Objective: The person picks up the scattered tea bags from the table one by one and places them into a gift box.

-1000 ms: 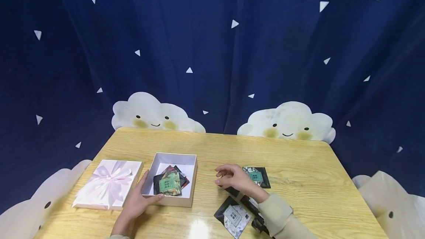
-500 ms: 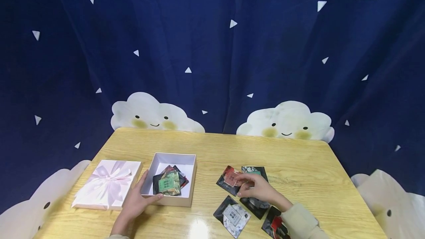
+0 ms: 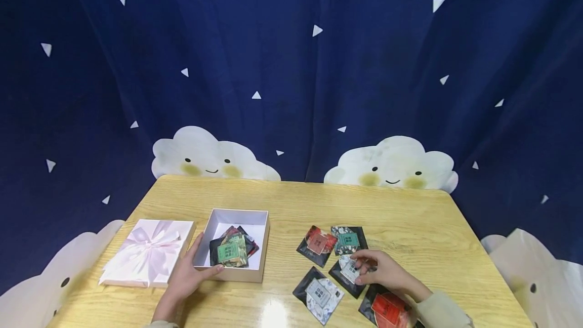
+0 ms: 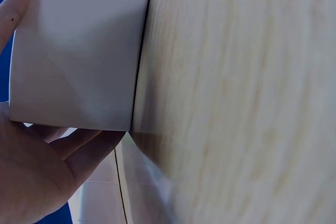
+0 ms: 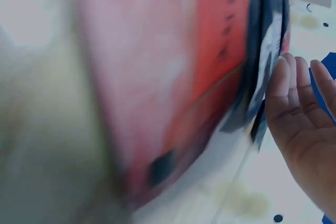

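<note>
My left hand point(image 3: 184, 275) holds the near left corner of an open white gift box point(image 3: 265, 247), thumb along the front rim and fingers down the left side. Inside lie several flat sachets, a green-labelled sachet point(image 3: 232, 251) on top. In the left wrist view the box wall point(image 4: 79, 51) sits between thumb and fingers. My right hand point(image 3: 384, 270), fingers loosely bent, is over a grey-labelled black sachet point(image 3: 348, 271), fingertips at its right side. Beneath the wrist lies a red-labelled sachet point(image 3: 387, 310), which looms large and blurred in the right wrist view.
A box lid point(image 3: 150, 252) with a pink ribbon bow lies left of the box. Around the right hand lie a red sachet point(image 3: 317, 245), a green-labelled sachet point(image 3: 349, 239) and a white patterned sachet point(image 3: 319, 295). The wooden table point(image 3: 291, 199) ends at a blue curtain point(image 3: 291, 65).
My right hand has moved right and toward me, first uncovering the red sachet, which now lies flat at the upper left of the group. The left hand stays on the box.
</note>
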Available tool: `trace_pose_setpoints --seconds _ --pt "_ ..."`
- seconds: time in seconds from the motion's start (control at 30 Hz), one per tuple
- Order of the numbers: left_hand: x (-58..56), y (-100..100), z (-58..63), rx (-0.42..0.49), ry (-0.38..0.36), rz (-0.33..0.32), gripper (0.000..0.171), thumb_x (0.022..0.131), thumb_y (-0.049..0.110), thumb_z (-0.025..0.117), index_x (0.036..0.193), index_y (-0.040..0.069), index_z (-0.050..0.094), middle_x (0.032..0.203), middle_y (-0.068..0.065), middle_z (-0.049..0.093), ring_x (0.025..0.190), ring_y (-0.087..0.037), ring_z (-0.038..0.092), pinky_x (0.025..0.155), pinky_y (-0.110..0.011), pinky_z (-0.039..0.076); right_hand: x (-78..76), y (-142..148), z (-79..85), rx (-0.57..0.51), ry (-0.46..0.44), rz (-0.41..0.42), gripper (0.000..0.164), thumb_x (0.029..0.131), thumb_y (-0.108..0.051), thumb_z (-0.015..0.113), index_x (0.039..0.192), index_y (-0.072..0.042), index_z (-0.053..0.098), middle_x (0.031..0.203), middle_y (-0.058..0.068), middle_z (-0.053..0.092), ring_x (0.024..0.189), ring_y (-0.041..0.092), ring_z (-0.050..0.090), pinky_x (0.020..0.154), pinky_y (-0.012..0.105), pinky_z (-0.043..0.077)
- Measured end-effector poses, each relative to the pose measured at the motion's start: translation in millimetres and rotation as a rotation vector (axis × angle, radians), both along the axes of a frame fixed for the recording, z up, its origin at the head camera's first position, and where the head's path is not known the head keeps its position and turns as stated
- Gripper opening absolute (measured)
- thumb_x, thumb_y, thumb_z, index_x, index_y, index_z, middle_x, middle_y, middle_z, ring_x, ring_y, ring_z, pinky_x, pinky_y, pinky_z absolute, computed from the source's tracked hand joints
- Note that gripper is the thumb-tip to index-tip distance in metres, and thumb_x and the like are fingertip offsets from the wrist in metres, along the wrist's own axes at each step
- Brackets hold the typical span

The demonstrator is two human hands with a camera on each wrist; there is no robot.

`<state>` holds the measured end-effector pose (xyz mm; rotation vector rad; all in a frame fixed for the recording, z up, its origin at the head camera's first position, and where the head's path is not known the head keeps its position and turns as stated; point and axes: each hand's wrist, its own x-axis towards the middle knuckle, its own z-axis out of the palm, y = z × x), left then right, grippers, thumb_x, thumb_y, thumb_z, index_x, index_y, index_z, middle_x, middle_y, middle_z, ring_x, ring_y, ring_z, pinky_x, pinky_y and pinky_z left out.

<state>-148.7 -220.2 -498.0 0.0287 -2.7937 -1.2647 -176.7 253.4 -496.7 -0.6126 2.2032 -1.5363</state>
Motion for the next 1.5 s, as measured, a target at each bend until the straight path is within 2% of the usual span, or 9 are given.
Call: trace_pose_setpoints --seconds 0.23,0.37,0.5,0.7,0.83,1.03,1.33,1.5 --pt "0.5 0 1.5 -0.001 -0.021 0.003 0.104 0.066 0.037 0.079 0.144 0.002 0.02 0.14 -0.029 0.028 0.122 -0.05 0.031 0.096 -0.061 0.027 6.7 26 -8.2 -0.004 0.087 0.094 0.049 0.072 -0.005 0.074 0.11 0.016 0.052 0.092 0.022 0.057 0.077 0.018 0.054 0.066 0.026 0.048" --pt "0.9 -1 2.1 0.001 -0.023 0.005 0.104 0.066 0.037 0.079 0.144 0.002 0.019 0.139 -0.031 0.029 0.121 -0.051 0.032 0.096 -0.061 0.027 9.9 38 -12.3 0.053 0.129 0.156 0.045 0.073 -0.008 0.074 0.109 0.011 0.055 0.097 0.017 0.061 0.086 0.01 0.056 0.072 0.023 0.047" --pt "0.8 0 1.6 0.007 -0.019 0.0 0.104 0.067 0.036 0.079 0.144 0.001 0.02 0.14 -0.03 0.028 0.122 -0.05 0.031 0.096 -0.061 0.027 11.8 45 -15.0 0.081 0.19 0.211 0.043 0.072 -0.009 0.076 0.108 0.005 0.058 0.103 0.014 0.061 0.09 0.008 0.053 0.069 0.021 0.045" --pt "-0.1 1 0.6 0.025 -0.022 -0.004 0.104 0.067 0.035 0.079 0.144 0.001 0.019 0.142 -0.028 0.025 0.124 -0.049 0.027 0.098 -0.06 0.025 13.3 48 -17.0 0.119 0.275 0.278 0.044 0.068 -0.012 0.077 0.109 -0.006 0.06 0.105 0.009 0.056 0.087 0.015 0.047 0.065 0.023 0.041" --pt "0.0 1 0.7 0.033 -0.02 -0.004 0.104 0.067 0.034 0.08 0.144 0.001 0.019 0.142 -0.028 0.025 0.125 -0.049 0.027 0.098 -0.06 0.024 14.3 50 -18.1 0.12 0.263 0.321 0.047 0.068 -0.012 0.076 0.112 -0.008 0.059 0.108 0.011 0.05 0.087 0.018 0.043 0.063 0.025 0.04" --pt "0.2 1 0.6 0.032 -0.01 -0.004 0.103 0.067 0.034 0.08 0.143 0.0 0.02 0.142 -0.028 0.025 0.124 -0.049 0.027 0.098 -0.061 0.025 14.9 49 -18.7 0.147 0.231 0.319 0.05 0.069 -0.018 0.075 0.115 -0.008 0.058 0.112 0.011 0.044 0.091 0.016 0.041 0.065 0.023 0.039" --pt "0.0 0 -1.3 0.025 -0.009 -0.003 0.104 0.066 0.035 0.08 0.144 0.0 0.019 0.142 -0.028 0.025 0.125 -0.049 0.027 0.098 -0.06 0.025 14.5 47 -14.8 0.232 0.352 0.294 0.049 0.067 -0.03 0.076 0.108 -0.013 0.057 0.105 0.003 0.052 0.092 0.013 0.046 0.075 0.02 0.039" --pt "-1.2 -1 -2.7 0.028 -0.005 -0.003 0.104 0.066 0.034 0.08 0.143 0.0 0.019 0.142 -0.028 0.026 0.124 -0.049 0.028 0.098 -0.06 0.025 16.8 46 -13.0 0.274 0.395 0.247 0.055 0.065 -0.032 0.077 0.108 -0.007 0.054 0.102 0.004 0.048 0.085 0.011 0.045 0.067 0.019 0.039"
